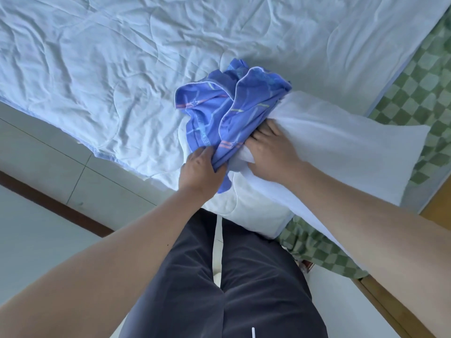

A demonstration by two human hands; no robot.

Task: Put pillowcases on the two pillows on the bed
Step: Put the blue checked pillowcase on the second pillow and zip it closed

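A white pillow (341, 147) lies across the near corner of the bed, running to the right. A blue patterned pillowcase (231, 106) is bunched up over its left end. My left hand (202, 169) grips the lower edge of the pillowcase. My right hand (273, 152) clasps the pillow's end, with its fingertips tucked under the blue cloth. How far the pillow reaches inside the case is hidden. I see no second pillow.
A crumpled pale blue quilt (122, 69) covers the bed. A green checked sheet (415, 98) shows along the right side and under the corner. Pale floor tiles (48, 154) lie to the left. My dark trousers (219, 289) stand against the bed's corner.
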